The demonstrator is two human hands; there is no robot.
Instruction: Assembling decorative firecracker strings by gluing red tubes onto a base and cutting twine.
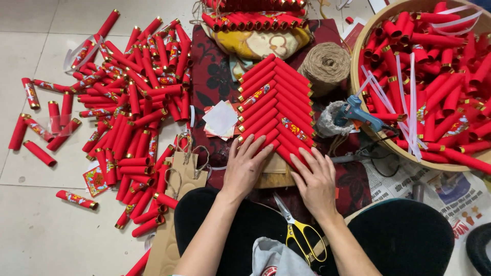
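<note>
Left hand (245, 166) flat, fingers spread, pressing on the left lower rows of the tube chevron (276, 105); nothing clasped. Right hand (317, 181) likewise open and flat, on the right lower rows. Chevron lying mid-frame on a dark red cloth (215, 76), just ahead of the knees: two banks of red tubes meeting in a ridge, apex pointing away, long axis running from body to far side, each tube slanting down and outward from that ridge.

Round basket (358, 66) at right, heaped with red tubes and a few white strips (411, 102); glue gun (358, 113) lying just at its near rim. Twine ball (326, 65) between basket and chevron, close to both. Loose tubes (133, 102) scattered thick over the floor at left. Scissors (299, 232) in the lap, possibly half under the right wrist. Open floor at lower left; elsewhere crowded on all sides.
</note>
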